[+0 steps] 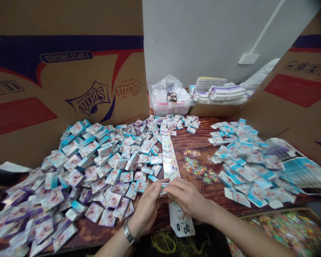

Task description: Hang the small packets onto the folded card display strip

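Observation:
Both my hands meet at the front middle of the table. My left hand (149, 201), with a metal watch on its wrist, closes round one end of a small white box (164, 185). My right hand (186, 196) pinches the same box from the other side, its fingers partly covering it. Beneath them a long printed strip (170, 157) of stickers runs from the back toward me, its near end (182, 223) hanging at the table edge. Small bags of colourful pieces (199, 167) lie to the right of the strip.
A large heap of small boxes (96, 171) spreads on the left; flatter cartons (248, 164) lie right. Tall cardboard boxes (66, 82) flank the table (187, 142). A plastic tub (171, 107) stands behind. Front right, a box holds colourful bags (289, 232).

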`<state>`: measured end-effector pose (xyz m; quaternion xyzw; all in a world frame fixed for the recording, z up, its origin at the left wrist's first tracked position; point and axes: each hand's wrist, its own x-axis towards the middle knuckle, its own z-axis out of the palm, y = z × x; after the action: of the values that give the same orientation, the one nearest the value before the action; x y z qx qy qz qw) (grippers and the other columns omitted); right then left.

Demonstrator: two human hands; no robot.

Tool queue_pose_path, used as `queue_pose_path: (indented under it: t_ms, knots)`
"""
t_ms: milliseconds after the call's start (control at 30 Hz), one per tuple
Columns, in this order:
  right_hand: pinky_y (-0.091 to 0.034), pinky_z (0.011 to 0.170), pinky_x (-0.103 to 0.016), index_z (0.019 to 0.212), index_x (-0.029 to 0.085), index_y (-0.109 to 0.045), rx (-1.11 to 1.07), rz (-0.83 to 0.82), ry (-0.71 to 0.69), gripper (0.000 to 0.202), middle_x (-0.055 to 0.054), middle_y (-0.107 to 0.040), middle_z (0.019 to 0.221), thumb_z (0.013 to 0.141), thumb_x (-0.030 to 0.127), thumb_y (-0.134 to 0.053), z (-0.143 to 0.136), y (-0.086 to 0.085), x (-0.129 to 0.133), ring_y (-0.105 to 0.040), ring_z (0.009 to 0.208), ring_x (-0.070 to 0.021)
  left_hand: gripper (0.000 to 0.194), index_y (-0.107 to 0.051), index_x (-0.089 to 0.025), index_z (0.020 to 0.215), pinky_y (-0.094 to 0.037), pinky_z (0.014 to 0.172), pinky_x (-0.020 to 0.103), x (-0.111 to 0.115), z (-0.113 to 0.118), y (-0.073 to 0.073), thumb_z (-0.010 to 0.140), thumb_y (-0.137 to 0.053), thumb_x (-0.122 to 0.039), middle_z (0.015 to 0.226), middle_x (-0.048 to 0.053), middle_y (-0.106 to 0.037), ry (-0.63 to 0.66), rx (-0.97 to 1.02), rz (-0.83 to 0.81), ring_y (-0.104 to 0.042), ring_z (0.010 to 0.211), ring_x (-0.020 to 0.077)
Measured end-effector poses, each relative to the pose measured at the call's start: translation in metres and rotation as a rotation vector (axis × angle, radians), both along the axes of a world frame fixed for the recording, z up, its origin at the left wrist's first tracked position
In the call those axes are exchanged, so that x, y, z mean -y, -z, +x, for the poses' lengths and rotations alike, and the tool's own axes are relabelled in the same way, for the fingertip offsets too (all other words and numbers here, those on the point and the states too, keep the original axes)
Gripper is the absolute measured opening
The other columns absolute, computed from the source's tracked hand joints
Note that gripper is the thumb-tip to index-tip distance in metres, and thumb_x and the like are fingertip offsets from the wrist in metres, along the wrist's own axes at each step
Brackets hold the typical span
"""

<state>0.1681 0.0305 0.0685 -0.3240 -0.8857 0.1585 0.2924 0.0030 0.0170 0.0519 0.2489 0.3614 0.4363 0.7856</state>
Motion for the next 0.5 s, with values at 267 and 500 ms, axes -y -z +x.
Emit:
queue_pose_path:
  t_ms: [267, 500]
  knots:
    - [-0.046, 0.067, -0.025, 0.097, 0.018, -0.057, -0.168, -0.554, 0.138, 0.013, -0.001, -0.061, 0.083, 0.087, 0.027, -0.055, -0.009, 0.004, -0.008, -0.057, 0.075, -0.0128, 0.035, -0.062, -0.016, 0.103, -0.047, 0.068, 0.025, 0.008, -0.011, 0.007, 0.077, -0.067, -0.038, 0.079, 0.002, -0.063, 0.166, -0.273, 0.187, -0.057, 0.070, 0.0133]
    - [-0.045, 0.088, -0.040, 0.119, 0.019, -0.055, 0.114, -0.218, 0.173, 0.031, -0.009, -0.064, 0.111, 0.094, 0.032, -0.043, 0.002, 0.028, -0.034, -0.056, 0.105, -0.0226, 0.046, -0.055, -0.018, 0.113, -0.048, 0.067, 0.022, 0.008, -0.029, 0.022, 0.075, -0.068, -0.040, 0.076, 0.000, -0.066, -0.089, -0.418, 0.074, -0.061, 0.067, 0.0125]
